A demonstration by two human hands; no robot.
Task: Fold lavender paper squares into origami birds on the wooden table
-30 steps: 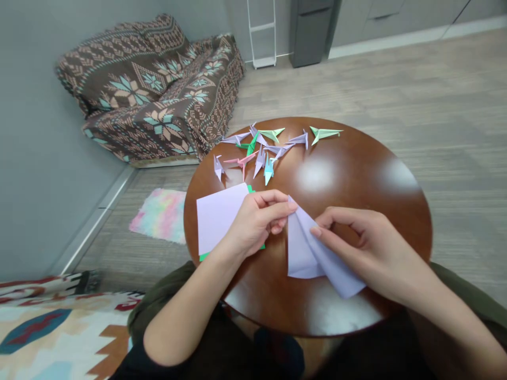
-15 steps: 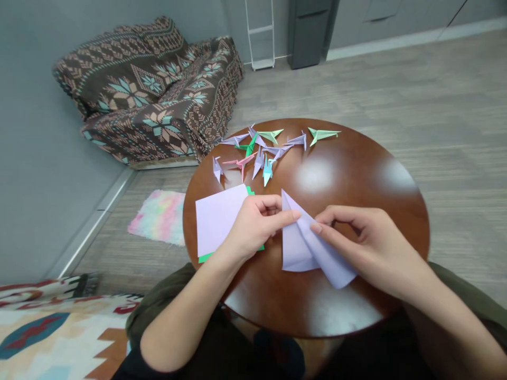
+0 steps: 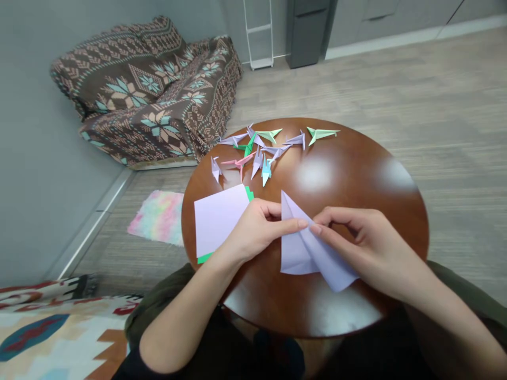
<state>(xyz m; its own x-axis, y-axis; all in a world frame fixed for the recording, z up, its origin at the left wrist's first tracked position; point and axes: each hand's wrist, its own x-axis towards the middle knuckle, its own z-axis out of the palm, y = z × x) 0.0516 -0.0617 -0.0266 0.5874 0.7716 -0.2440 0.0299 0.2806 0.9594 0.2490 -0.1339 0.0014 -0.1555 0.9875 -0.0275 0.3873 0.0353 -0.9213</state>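
Between my hands is a sheet of lavender origami paper (image 3: pixel 298 257), folded on a slant with a point at its upper left and a loose flap at its lower right. My left hand (image 3: pixel 258 226) is closed on its left side, the thumb lying across the front near the fold and the fingers behind. On the slanted right edge, my right hand (image 3: pixel 360 240) pinches the paper between thumb and index finger, close to the left thumb tip. Left of it lies a stack of square paper (image 3: pixel 217 219), lavender on top with green edges showing, partly covered by my left hand.
Several folded paper cranes (image 3: pixel 257 158) in lavender, green, pink and blue lie at the back of the round brown table (image 3: pixel 372 184). A patterned sofa (image 3: pixel 158 100) and a pastel rug (image 3: pixel 158 216) are to the left.
My left thumb has slid right along the paper, closer to the right fingertips. My right hand keeps its pinch, and the view has shifted slightly.
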